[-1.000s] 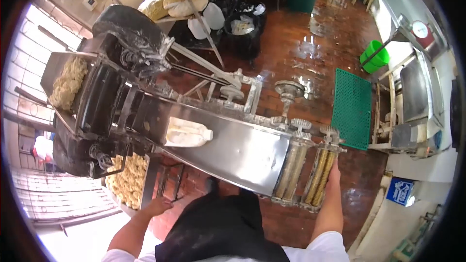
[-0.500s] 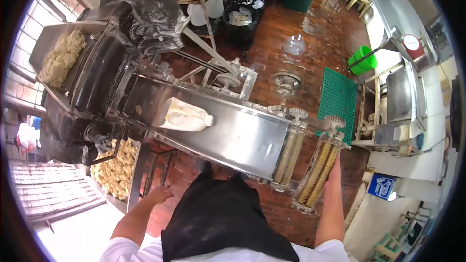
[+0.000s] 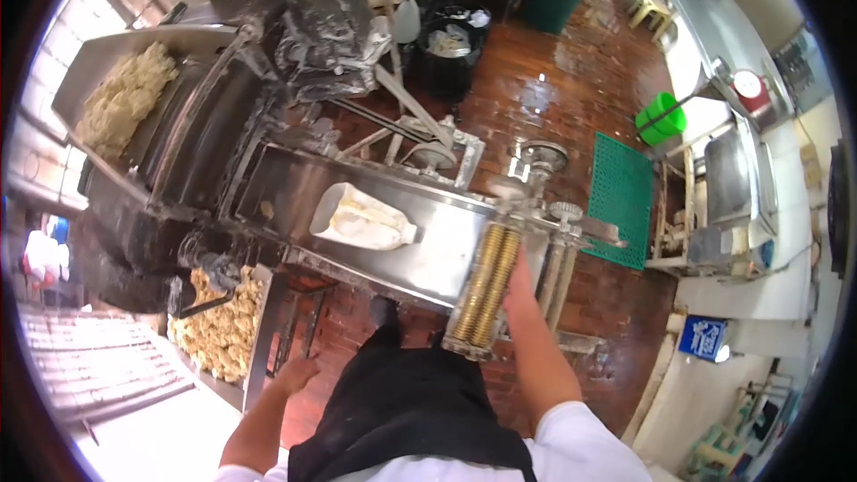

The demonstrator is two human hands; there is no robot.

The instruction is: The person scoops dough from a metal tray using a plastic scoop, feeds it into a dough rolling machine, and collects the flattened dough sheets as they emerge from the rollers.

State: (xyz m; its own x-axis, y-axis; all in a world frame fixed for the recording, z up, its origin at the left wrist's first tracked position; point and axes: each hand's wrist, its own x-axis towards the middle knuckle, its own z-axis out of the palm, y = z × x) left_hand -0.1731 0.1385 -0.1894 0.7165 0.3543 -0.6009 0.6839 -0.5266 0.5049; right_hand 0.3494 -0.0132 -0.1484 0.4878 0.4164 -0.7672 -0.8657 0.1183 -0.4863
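Observation:
My right hand (image 3: 520, 286) grips the far long side of a cutter roller unit (image 3: 485, 286) with two grooved brass-coloured rollers. Its fingers are partly hidden behind the frame. That unit lies across the right end of a long steel trough (image 3: 437, 261). In the trough rests a white plastic scoop (image 3: 364, 217), its wide mouth to the left. My left hand (image 3: 296, 373) hangs by my apron, holding nothing, fingers loosely out. Close to it is a container heaped with crumbly dough (image 3: 219, 326).
Smooth rollers (image 3: 558, 272) stand beyond the trough's end. On the left is a large machine (image 3: 192, 138) with more dough (image 3: 129, 98) in its hopper. A green mat (image 3: 622, 201) and a bright green bucket (image 3: 661, 120) are at right. A dark bin (image 3: 446, 58) stands behind.
My right hand has swung the grooved roller unit left, from beyond the smooth rollers to over the trough's end. The left hand stays low at my side. The view has shifted slightly.

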